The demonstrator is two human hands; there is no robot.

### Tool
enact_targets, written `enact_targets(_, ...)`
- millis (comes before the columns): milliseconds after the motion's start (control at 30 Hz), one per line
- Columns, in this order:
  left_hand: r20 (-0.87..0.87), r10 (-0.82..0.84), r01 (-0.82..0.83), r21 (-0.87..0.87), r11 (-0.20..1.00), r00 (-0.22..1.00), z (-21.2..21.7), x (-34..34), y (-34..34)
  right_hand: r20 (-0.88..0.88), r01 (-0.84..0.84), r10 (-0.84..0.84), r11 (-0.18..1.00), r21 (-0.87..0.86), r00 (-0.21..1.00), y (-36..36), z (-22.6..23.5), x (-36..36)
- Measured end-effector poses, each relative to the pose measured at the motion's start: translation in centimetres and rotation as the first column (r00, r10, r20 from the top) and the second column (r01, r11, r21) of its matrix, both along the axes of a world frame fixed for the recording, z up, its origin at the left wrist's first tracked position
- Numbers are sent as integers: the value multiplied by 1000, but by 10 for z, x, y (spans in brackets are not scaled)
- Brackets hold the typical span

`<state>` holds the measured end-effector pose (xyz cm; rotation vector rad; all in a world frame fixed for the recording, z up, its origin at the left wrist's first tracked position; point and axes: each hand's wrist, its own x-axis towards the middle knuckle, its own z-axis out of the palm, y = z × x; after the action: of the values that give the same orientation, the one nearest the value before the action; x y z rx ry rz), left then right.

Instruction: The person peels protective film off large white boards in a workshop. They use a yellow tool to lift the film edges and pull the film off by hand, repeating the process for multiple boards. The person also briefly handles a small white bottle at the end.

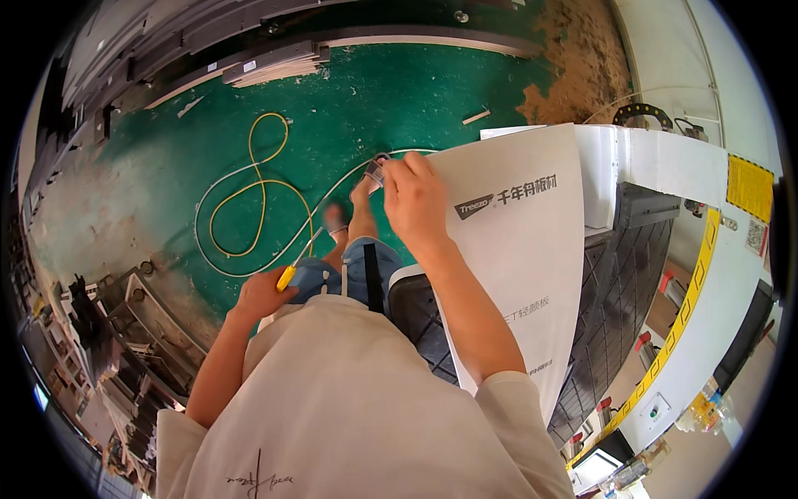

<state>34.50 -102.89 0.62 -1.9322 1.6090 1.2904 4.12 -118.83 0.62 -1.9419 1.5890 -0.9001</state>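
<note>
My left hand (264, 293) is closed round the yellow handle of a screwdriver-like tool (287, 277); its thin shaft points up and away, and its tip is hard to make out. My right hand (416, 200) has its fingers curled at the far left corner of a large white panel (519, 249) with dark printing. The fingers seem to grip the panel's edge, though the fingertips are partly hidden. Beneath the panel is the black grooved bed (611, 291) of a machine.
A yellow and white hose (264, 179) lies looped on the green floor (166, 150). Stacked boards (278, 66) lie beyond it. To the left stands a metal rack (137, 312) with offcuts. The white machine frame (706, 333) with yellow striping rises on the right.
</note>
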Motion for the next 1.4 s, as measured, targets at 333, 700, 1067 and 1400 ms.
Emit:
enact_targets(333, 108, 256, -254, -30, 967, 961, -12, 44, 20, -89, 452, -446, 890, 60, 891, -32, -15, -92)
enact_targets(700, 57, 262, -262, -19, 965, 963, -41, 51, 78, 17, 30, -32, 995, 92, 999, 14, 20, -5)
enact_targets(1067, 174, 550, -556, -19, 831, 817, -13, 63, 167, -234, -594, 559, 796, -115, 795, -47, 12, -45)
enact_targets(1400, 422, 442, -503, 39, 864, 792, 26, 12, 273, -217, -866, 839, 491, -95, 500, -15, 2, -91)
